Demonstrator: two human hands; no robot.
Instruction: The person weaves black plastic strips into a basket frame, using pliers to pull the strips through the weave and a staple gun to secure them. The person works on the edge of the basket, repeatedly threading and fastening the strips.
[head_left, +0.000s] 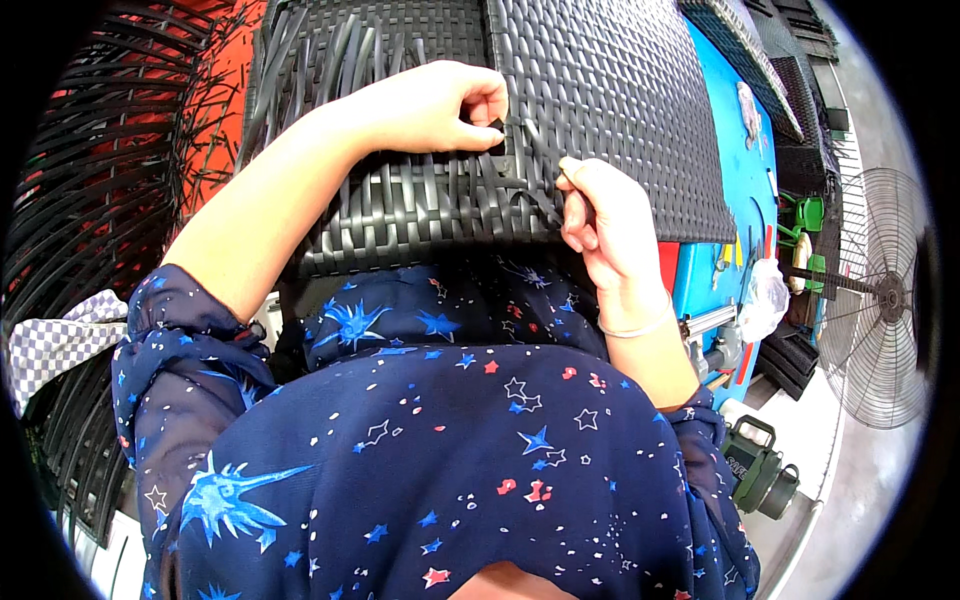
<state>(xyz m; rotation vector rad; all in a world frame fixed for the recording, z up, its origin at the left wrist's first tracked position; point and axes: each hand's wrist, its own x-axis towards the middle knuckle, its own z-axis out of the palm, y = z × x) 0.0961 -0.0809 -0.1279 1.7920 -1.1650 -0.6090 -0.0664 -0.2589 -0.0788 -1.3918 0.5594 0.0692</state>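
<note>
Black flat plastic strips are woven into a panel (620, 90) that lies in front of me. My left hand (440, 108) rests over the panel's seam, its fingers curled and its thumb near the index finger; a dark bit shows at their tips, too small to name. To its right, my right hand (608, 205) is closed, thumb and index finger pinching a loose black strip (543, 150) that comes up from the weave. Between the hands, another loose strip end (540, 203) sticks out. Beyond my left hand, several unwoven strips (345, 50) stand up from the panel.
Bundled dark strips (110, 130) lie at the left beside a red surface (215, 110) strewn with offcuts. A blue table (715, 90) with tools and a clear plastic bag (765, 300) stands at the right. Farther right are a fan (890, 290) and a dark green flask (760, 470).
</note>
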